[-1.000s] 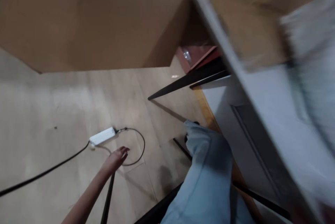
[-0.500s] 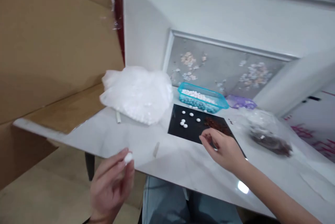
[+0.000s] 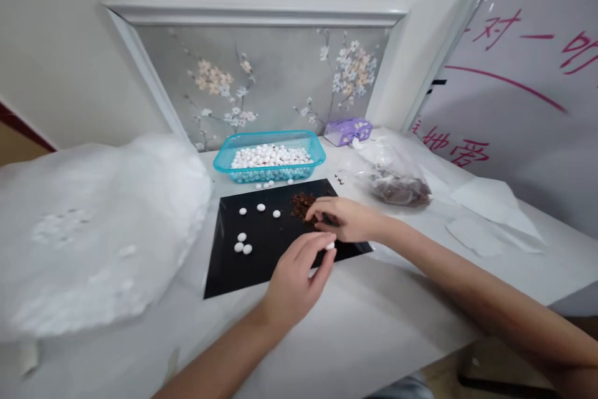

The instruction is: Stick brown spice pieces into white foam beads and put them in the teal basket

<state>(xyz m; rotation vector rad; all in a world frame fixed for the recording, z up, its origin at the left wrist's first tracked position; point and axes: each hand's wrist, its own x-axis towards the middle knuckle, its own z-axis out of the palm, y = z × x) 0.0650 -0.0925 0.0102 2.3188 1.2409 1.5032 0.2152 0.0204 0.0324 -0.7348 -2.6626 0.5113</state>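
My left hand (image 3: 296,277) is over the front of the black board (image 3: 261,268), pinching a white bead (image 3: 330,246) between its fingertips. Just behind it, my right hand (image 3: 343,220) rests at the board's right side, with its fingers drawn together close to a small heap of brown bits (image 3: 303,206). Whether those fingers hold a tiny piece is hidden. Several white beads (image 3: 243,247) lie apart on the board to the left of my hands.
A blue plastic tray (image 3: 280,136) full of white beads stands behind the board. A large white bag (image 3: 103,243) bulges at left. A clear bag of brown bits (image 3: 397,187), a purple box (image 3: 348,131) and white sheets (image 3: 490,212) lie on the white table (image 3: 387,305) at right.
The view has swung from the floor and cardboard up to the table. My left hand has moved in over the board with the white bead still pinched, and my right hand now sits nearer the brown heap.
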